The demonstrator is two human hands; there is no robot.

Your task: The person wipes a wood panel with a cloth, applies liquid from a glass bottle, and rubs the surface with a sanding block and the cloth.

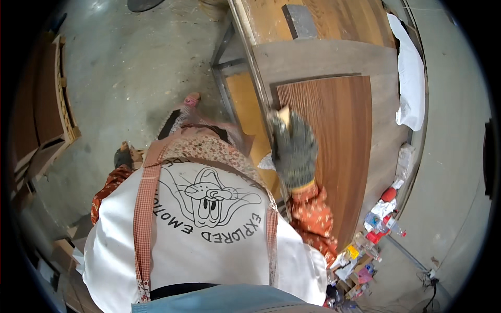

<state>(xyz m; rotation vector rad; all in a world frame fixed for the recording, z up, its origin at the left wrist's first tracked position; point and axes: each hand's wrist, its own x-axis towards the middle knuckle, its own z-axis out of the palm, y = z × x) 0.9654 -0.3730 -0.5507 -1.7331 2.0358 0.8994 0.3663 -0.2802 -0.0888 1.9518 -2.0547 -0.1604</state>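
Observation:
My right hand (295, 151), in a dark grey knitted glove with a yellow cuff, rests at the left edge of a brown wood-grain board (342, 141). Its fingers are drawn together around a small pale tan piece (284, 116), whose kind I cannot make out. The board lies flat on a greyish wood-grain sheet (329, 57) that covers the workbench. Out to the left and low beside my body is my left hand (123, 156), also in a dark glove. Something tan shows next to it; its fingers are too small and partly hidden to read.
A dark grey block (300, 22) sits at the bench's far end. White sheeting (410, 78) hangs along the right edge, with plastic bottles (376, 221) and litter below. The bench's metal leg (223, 47) stands ahead of me. Stacked brown panels (44, 99) are at far left.

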